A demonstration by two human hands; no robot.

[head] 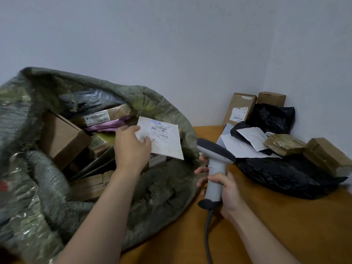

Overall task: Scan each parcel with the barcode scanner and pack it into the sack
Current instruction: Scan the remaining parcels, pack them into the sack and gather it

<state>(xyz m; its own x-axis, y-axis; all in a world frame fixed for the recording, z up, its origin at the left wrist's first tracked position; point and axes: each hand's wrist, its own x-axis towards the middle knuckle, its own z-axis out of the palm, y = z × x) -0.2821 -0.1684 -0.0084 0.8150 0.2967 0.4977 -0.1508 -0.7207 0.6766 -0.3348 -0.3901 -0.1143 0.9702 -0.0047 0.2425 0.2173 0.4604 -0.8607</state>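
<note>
Your view is dim and even. Soft, cool light leaves the wall (171,35) a flat grey-blue and throws no hard shadows, only faint ones on the table (285,225) under the black bags (276,174), which sink into near-solid dark at the right. Small glints catch the crinkled folds of the sack (34,187) at the near left, where its edge smears with blur. The print on the white parcel (163,141) your left hand (131,147) holds is too soft to read. The barcode scanner (215,168) in your right hand (228,193) looks sharpest. The wide lens tilts the wall corner at the far right.
</note>
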